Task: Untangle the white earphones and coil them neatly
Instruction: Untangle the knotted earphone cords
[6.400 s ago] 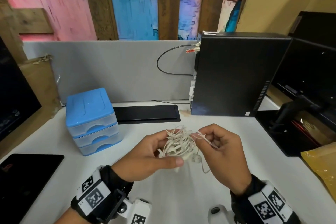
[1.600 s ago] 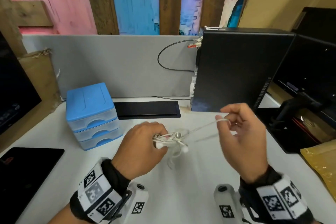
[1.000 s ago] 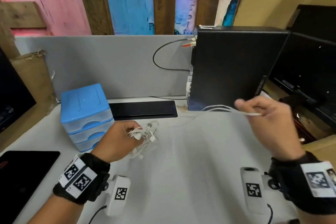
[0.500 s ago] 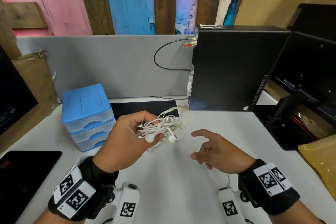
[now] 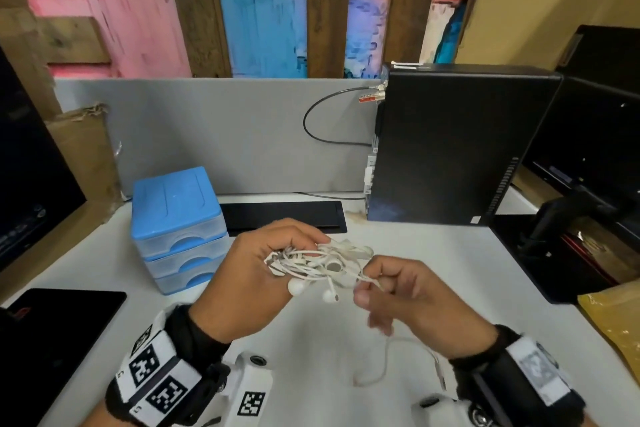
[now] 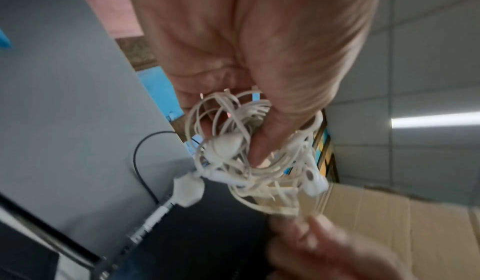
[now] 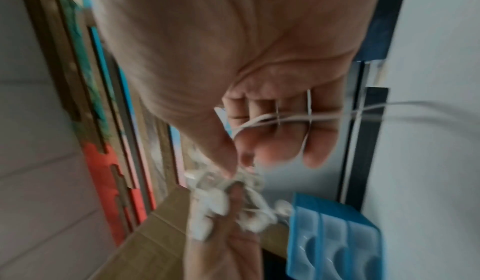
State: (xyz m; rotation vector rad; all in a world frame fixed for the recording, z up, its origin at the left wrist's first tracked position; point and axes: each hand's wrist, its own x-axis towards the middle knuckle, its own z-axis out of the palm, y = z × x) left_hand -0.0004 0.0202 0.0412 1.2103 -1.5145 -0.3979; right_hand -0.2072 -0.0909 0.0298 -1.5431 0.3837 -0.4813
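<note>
Both hands are up over the desk (image 5: 311,340), working at one knot of cable; the left hand (image 5: 249,284) has the earphones (image 5: 318,263) bunched in its curled fingers, thumb pressed into the loops, and the left wrist view shows that thumb (image 6: 275,120) clamping the bundle tight; so the left grip is clenched round the tangle. Two buds hang out below the bunch, one just under the left thumb, one a little to its right; the plug end pokes out of the mass in the left wrist view. The right hand (image 5: 412,291) meets the tangle at its right edge; thumb and forefinger pinch a strand there, and the right wrist view, blurred as it is, seems to show cable crossing the curled fingers (image 7: 275,120) and trailing off to the side; the right grip is holding cable. A loose length drops from the right hand and lies in a curve on the desk near the right wrist. Behind the hands sit the blue drawers (image 5: 176,218) to the left, a black computer (image 5: 450,146) to the right, and a grey partition (image 5: 214,135) across the back.
</note>
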